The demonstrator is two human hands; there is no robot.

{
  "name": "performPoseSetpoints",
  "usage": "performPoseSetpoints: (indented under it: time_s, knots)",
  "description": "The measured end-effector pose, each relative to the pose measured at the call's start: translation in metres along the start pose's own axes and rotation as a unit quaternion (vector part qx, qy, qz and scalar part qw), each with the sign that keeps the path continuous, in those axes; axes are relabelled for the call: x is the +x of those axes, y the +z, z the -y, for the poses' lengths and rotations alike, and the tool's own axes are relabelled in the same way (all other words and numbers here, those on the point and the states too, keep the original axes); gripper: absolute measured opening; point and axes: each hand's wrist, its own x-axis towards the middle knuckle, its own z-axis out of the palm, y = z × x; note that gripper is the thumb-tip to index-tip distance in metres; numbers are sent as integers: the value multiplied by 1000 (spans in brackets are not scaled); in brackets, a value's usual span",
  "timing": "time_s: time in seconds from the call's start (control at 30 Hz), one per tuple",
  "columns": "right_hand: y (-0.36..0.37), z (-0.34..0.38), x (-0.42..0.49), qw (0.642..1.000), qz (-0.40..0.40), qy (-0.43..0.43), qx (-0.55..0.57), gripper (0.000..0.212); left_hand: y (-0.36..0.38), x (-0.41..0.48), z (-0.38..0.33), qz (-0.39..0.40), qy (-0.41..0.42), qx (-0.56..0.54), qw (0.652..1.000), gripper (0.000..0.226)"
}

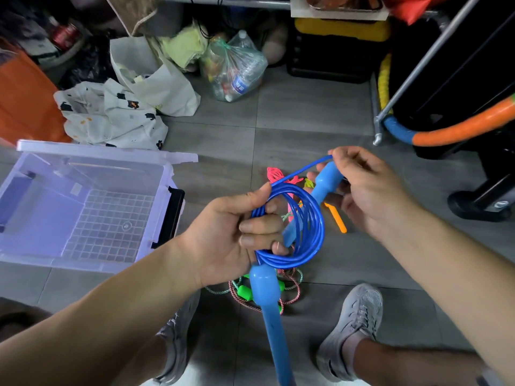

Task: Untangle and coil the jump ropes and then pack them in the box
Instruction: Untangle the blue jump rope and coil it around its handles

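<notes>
- Coil of blue jump rope (317, 229) is held in the air above the tiled floor (306, 129), several loops stacked and roughly round.
- Grip 1: left hand (228, 238) clamps the coil's left side, fingers curled through the loops and thumb on top.
- Grip 2: right hand (367, 188) pinches the loose strand between thumb and forefinger, up and right of the coil. The hands are apart, joined only by that strand.
- Handles (both light blue): upper handle (327, 179) lies against the right fingers; lower handle (267, 291) hangs below the left hand.
- Container: clear box (33, 196) stands open on the floor, left of the hands.
- Remaining: pink rope (274, 174), orange handle (337, 218) and green-handled rope (245, 292) lie heaped on the floor under the coil.
</notes>
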Motion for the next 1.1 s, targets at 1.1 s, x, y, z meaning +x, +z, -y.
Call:
performPoseSetpoints:
  time_s: [1.1]
  knots:
    - [4,-26,-29,928,317,171,-94,73,6,13,0,-245,150,450,846,37]
